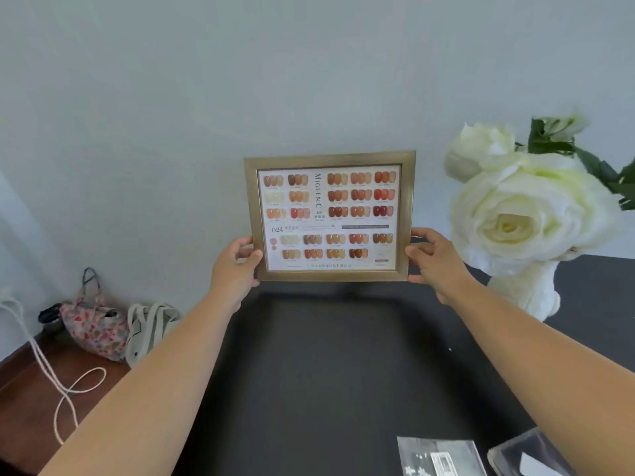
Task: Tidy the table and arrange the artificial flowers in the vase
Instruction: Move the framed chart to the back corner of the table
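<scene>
A gold-framed nail colour chart [330, 216] stands upright at the far edge of the black table [326, 372], against the pale wall. My left hand [237, 266] grips its lower left edge and my right hand [434, 259] grips its lower right edge. To the right, a white textured vase [531, 290] stands on the table and holds large white artificial roses [525, 207] with green leaves.
Two clear plastic packets [441, 456] lie at the table's near right corner. On the brown floor at the left sit a floral bag [96, 324], a white tote bag [147, 329] and a looped white cord [68, 393].
</scene>
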Demonstrator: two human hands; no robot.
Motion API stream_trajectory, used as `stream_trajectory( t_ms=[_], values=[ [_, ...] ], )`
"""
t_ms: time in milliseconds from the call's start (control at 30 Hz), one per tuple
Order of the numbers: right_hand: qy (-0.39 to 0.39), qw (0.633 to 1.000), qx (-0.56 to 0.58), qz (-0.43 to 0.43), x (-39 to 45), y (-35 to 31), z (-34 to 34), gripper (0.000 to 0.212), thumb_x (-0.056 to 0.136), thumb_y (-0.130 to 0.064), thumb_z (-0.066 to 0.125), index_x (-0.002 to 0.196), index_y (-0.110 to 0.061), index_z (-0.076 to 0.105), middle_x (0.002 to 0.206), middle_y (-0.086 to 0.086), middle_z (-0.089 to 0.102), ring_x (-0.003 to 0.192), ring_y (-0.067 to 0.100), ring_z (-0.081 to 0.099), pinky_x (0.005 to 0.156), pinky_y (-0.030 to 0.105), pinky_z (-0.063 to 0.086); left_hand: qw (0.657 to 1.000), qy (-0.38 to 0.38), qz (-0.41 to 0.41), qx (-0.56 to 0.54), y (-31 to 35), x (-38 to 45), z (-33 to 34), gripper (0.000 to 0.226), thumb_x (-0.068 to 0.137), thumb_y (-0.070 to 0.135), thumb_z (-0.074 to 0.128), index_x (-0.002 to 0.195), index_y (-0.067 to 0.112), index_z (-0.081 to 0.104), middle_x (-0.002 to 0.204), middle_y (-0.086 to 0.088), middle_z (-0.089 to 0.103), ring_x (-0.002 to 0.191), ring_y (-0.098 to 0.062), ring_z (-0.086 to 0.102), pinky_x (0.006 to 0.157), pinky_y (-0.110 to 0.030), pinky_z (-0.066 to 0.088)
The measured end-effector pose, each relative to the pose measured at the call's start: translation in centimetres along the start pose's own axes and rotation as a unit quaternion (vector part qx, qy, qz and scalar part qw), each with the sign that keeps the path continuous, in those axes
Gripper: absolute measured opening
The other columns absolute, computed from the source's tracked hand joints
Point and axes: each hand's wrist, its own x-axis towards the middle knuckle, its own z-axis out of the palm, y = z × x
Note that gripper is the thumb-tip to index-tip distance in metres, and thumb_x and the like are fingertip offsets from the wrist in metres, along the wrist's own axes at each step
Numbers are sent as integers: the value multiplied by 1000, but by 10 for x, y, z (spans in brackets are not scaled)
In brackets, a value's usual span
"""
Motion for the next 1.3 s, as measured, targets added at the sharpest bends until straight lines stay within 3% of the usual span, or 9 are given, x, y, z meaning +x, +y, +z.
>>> stream_trajectory(
  t_ms=[133,300,500,567,733,867,1067,1133,1300],
  values=[
    [22,999,24,-22,25,5,-1,27,92,-27,64,95,-54,60,84,-32,68,76,-10,67,44,15,50,1000,15,13,-10,8,36,30,30,96,24,63,124,30,56,119,3,63,105,-20,62,74,-34,56],
    [70,997,23,-37,51,20,-2,33,91,-28,65,95,-59,58,88,-37,65,79,-18,61,47,16,51,999,24,19,-29,7,65,62,28,97,23,62,123,30,58,119,3,66,105,-19,64,87,-38,57],
    [101,995,4,-11,71,21,-3,29,96,-20,59,107,-46,55,92,-22,62,79,6,62,66,30,57,999,24,27,-7,2,91,87,30,97,21,61,125,31,59,108,11,62,95,-11,57,64,-17,44],
    [96,995,-1,0,78,22,-4,28,99,-15,55,116,-38,53,93,-17,62,80,7,62,56,25,56,1000,14,22,3,-1,98,91,32,97,21,60,127,31,59,105,12,60,96,-11,55,63,-17,44],
    [73,997,-2,30,85,22,-6,28,100,-10,50,121,-28,51,95,-5,65,84,12,66,46,20,52,1000,-10,3,2,-11,112,96,33,98,20,57,129,32,60,98,13,61,102,-17,58,73,-27,52],
    [68,997,-20,44,89,22,-7,30,101,-12,49,126,-28,49,97,-4,65,87,13,65,51,24,53,1000,-18,1,19,-13,116,96,37,99,24,57,135,32,55,103,12,57,101,-15,53,66,-23,46],
    [66,996,-28,44,87,24,-8,29,102,-13,46,126,-28,49,102,2,66,93,17,66,48,24,54,999,-37,-9,3,-16,108,92,39,100,21,55,138,32,54,94,18,58,97,-14,56,84,-34,53],
    [60,997,-14,47,85,25,-11,27,102,-12,46,121,-30,51,99,0,68,90,16,67,45,23,53,999,-44,-8,5,-14,105,91,42,101,19,53,141,31,50,99,16,59,98,-13,54,83,-31,50],
    [45,998,-16,34,75,29,-17,29,95,-18,54,96,-46,57,92,-12,65,73,5,66,45,17,51,995,-81,-13,59,-8,85,91,53,103,19,47,152,32,33,143,1,51,125,-20,50,101,-36,42]
  ],
)
